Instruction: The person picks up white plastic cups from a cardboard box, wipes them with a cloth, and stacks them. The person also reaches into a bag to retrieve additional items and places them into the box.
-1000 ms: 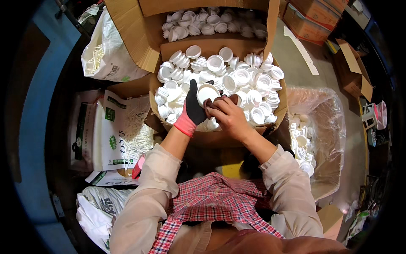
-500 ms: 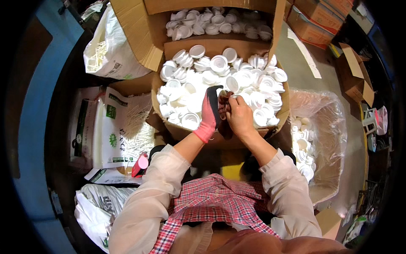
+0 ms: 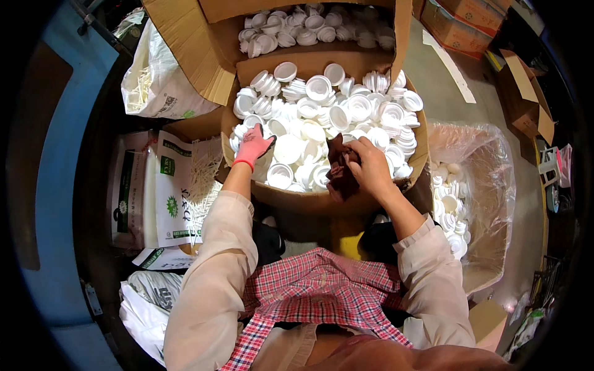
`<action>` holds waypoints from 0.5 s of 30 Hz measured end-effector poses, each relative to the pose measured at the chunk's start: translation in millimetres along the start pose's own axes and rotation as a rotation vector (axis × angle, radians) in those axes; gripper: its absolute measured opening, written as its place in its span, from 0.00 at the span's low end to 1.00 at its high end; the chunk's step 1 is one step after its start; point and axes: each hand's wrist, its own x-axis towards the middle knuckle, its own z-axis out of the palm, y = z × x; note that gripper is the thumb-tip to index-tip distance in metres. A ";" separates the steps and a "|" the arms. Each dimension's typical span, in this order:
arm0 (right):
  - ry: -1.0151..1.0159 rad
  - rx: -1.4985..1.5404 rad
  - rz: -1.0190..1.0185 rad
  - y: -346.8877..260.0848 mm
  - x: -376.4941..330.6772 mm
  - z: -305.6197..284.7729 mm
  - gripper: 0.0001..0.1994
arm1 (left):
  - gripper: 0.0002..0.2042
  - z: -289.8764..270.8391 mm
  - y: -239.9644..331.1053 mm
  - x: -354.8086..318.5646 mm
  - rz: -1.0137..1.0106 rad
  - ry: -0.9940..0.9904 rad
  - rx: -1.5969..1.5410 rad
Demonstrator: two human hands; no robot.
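My left hand (image 3: 253,147), in a pink glove with black fingertips, reaches over the left part of a heap of white plastic lids (image 3: 318,88) in an open cardboard box (image 3: 232,120). Its thumb and fingers are apart, with nothing seen between them; whether it touches a lid I cannot tell. My bare right hand (image 3: 369,162) pinches a crumpled dark red cloth (image 3: 340,170), which hangs over the box's near edge. More lids lie behind a cardboard flap at the back.
A clear plastic-lined container (image 3: 492,235) with white lids stands at the right. On the left are a white sack (image 3: 164,74), a printed bag (image 3: 176,204) and thin white sticks (image 3: 204,179). Cardboard cartons (image 3: 455,28) stand at the back right.
My hands were together at the cloth over the near middle of the box. The left has moved away leftward over the lids; the right keeps the cloth, slightly further right.
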 end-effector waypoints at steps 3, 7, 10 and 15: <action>0.028 0.113 -0.014 6.4 2.4 2.6 0.11 | 0.34 -6.5 12.0 -2.7 -0.044 0.005 -0.030; 0.120 0.347 -0.023 -6.0 7.5 4.2 0.11 | 0.22 -59.5 72.0 -41.2 0.025 0.392 -0.688; 0.178 0.417 -0.092 -25.1 10.0 17.0 0.12 | 0.16 -26.5 102.0 -67.4 0.264 0.073 -1.260; 0.151 0.030 -0.492 -45.4 6.8 24.4 0.16 | 0.18 -43.7 147.3 -107.4 -0.124 -0.532 -2.168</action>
